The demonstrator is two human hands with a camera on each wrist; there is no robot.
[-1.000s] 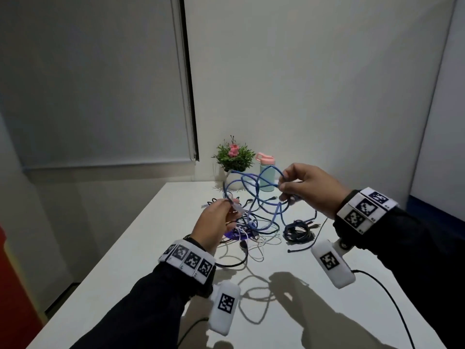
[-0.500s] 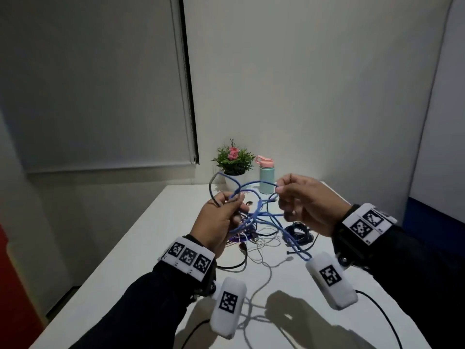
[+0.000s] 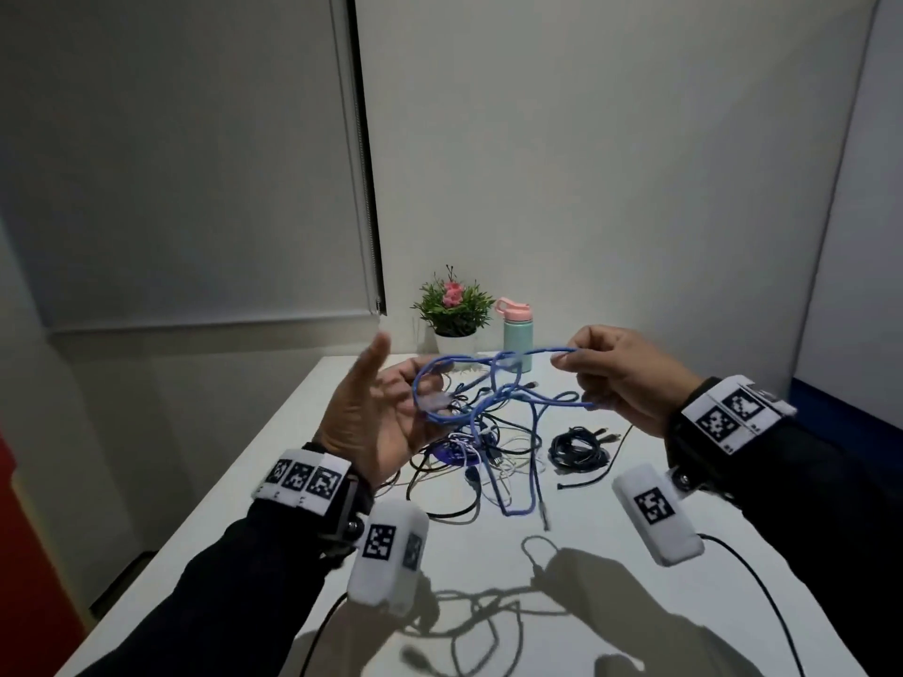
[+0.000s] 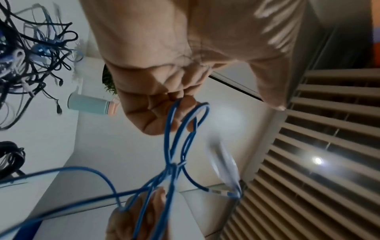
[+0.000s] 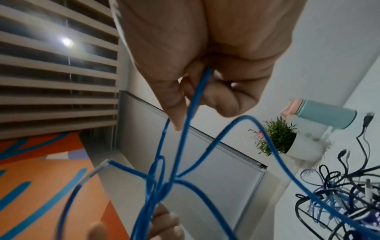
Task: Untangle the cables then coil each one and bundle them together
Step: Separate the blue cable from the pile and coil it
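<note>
A blue cable [image 3: 493, 371] runs in loops between my two raised hands above the white table [image 3: 273, 486]. My left hand [image 3: 420, 388] has its palm turned toward me, one finger pointing up, and its curled lower fingers hold the loops [image 4: 174, 116]. A clear plug [image 4: 224, 162] dangles beside them, blurred. My right hand [image 3: 569, 356] pinches one strand [image 5: 199, 87] between thumb and forefinger. One tail of the blue cable hangs down to the table. Beneath the hands lies a tangle of black, white and blue cables [image 3: 476, 447].
A coiled black cable [image 3: 579, 447] lies to the right of the tangle. A potted plant [image 3: 454, 310] and a teal bottle with a pink lid [image 3: 515, 337] stand at the table's far edge by the wall. Wrist-camera leads hang from both arms.
My hands have moved apart, stretching the blue cable out between them. The left hand has turned palm toward me with one finger raised. The right hand has shifted right.
</note>
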